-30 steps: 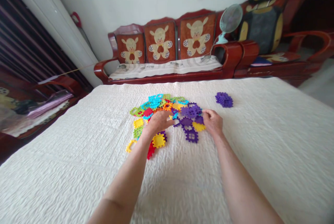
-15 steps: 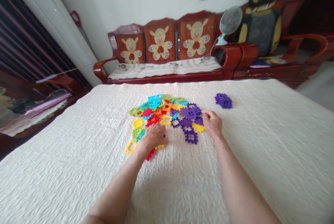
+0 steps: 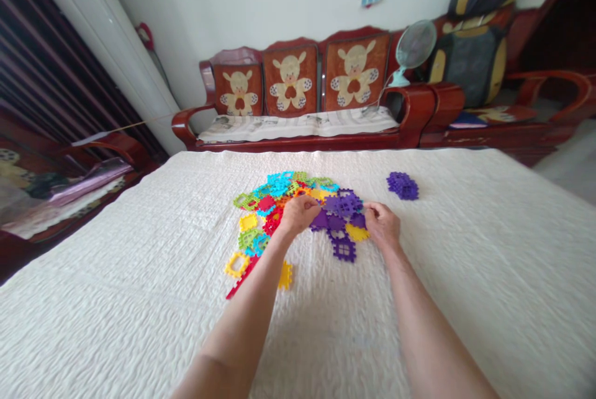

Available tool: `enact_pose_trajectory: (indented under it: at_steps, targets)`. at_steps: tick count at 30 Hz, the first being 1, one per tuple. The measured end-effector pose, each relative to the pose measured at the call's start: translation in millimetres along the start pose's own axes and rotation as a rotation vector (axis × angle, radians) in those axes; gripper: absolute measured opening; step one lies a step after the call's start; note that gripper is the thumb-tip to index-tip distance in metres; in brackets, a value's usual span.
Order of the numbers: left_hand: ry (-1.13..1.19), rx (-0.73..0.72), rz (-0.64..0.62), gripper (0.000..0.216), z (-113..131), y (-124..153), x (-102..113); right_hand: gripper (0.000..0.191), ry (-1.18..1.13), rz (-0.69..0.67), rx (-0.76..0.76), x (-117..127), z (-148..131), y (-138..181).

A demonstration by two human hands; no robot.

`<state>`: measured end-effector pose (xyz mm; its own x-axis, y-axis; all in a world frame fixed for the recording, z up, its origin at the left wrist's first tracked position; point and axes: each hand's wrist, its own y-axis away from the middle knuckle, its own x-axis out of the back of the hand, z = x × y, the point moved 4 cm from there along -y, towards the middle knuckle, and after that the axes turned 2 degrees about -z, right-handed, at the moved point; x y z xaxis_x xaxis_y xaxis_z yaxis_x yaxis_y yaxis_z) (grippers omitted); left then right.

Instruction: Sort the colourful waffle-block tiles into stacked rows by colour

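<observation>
A heap of colourful plastic interlocking tiles (image 3: pixel 278 185) with toothed edges lies on the pale quilted cover. My left hand (image 3: pixel 300 213) reaches over its middle, fingers pinched on a solid purple tile (image 3: pixel 320 219) beside the purple group. At the right end of the heap, my right hand (image 3: pixel 382 225) is closed with its fingertips at the edge of another purple tile (image 3: pixel 358 220). A yellow tile (image 3: pixel 357 233) lies just below that one. Purple tiles (image 3: pixel 343 203) overlap between the hands, and a purple window-shaped tile (image 3: pixel 344 249) sits nearest me.
A separate pile of purple tiles (image 3: pixel 403 185) sits farther right on the cover (image 3: pixel 465 275). Near my left forearm are a yellow frame tile (image 3: pixel 237 264), a red tile (image 3: pixel 243 278) and another yellow tile (image 3: pixel 285 275). Beyond stands a wooden sofa (image 3: pixel 298 145) with a small fan (image 3: pixel 416 45).
My left hand has moved right and away from me, from the near left tiles to the purple group, bringing a purple tile. My right hand stays by its purple tile. The view has shifted slightly.
</observation>
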<state>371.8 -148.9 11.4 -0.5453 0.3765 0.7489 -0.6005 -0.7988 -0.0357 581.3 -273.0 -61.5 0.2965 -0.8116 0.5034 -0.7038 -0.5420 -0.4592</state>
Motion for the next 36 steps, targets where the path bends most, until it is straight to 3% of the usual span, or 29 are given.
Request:
enact_pose_trajectory:
  at_steps: [4,9,14,17,20,24,26,30,36]
  targets:
    - [-0.025,-0.129,0.11,0.032,7.0,8.3,-19.8,0.031,-0.004,0.001,0.006,0.9,-0.9,-0.5]
    - [-0.062,-0.324,0.288,0.026,-3.6,48.1,-27.1,0.031,0.01,-0.008,-0.004,0.2,-0.8,-1.5]
    - [-0.085,-0.356,0.294,0.024,-8.2,60.5,-43.3,0.031,0.016,-0.006,0.003,-0.5,0.1,-1.7]
    - [-0.094,-0.232,0.316,0.027,-8.6,53.2,-54.5,0.032,0.036,-0.01,0.01,-0.6,0.6,-1.5]
    - [-0.051,-0.113,0.421,0.027,-11.5,45.8,-61.5,0.031,0.03,-0.007,0.008,-0.3,1.3,-1.1]
    - [0.009,-0.124,0.657,0.027,-12.6,28.6,-51.5,0.03,0.014,-0.008,0.03,-1.0,0.8,-0.6]
    - [0.034,-0.058,0.717,0.025,-14.7,11.4,-44.2,0.031,0.014,-0.004,0.029,-1.3,1.1,-0.6]
    - [0.086,0.088,0.724,0.027,-20.2,-22.7,-46.3,0.031,-0.005,-0.001,0.016,-1.1,3.2,-1.8]
    - [0.077,0.038,0.705,0.029,-32.0,-34.2,-54.8,0.03,-0.013,0.004,0.038,0.0,4.3,-1.7]
